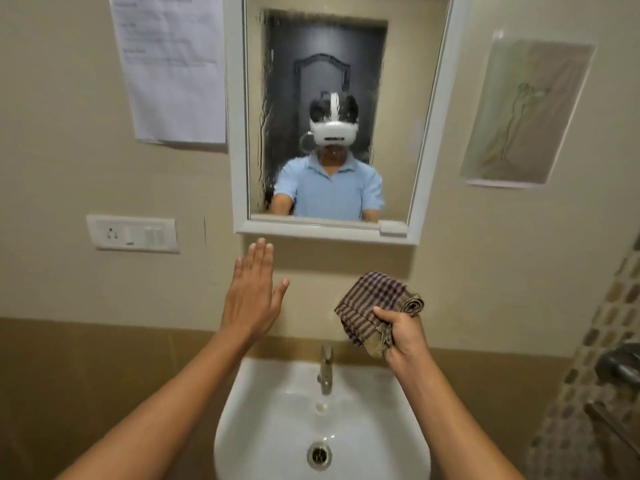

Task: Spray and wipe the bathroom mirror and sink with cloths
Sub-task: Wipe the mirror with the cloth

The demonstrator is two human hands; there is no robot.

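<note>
Up front, the right hand point(403, 336) grips a folded checked cloth point(375, 306) above the white sink point(273, 410), just right of the tap point(325, 368). Its partner, the left hand point(252, 299), is flat with straight fingers, holding nothing, below the wet, streaked mirror point(329, 81). Printed text on the wall notice point(173, 67) is too blurred to read.

brown checked cloth point(375, 308), white sink point(277, 403), white-framed mirror point(346, 98)

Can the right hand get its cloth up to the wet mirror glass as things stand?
Probably yes. The right hand grips the checked cloth just below the mirror, and only bare wall lies between them. The left hand is off to the side.
</note>
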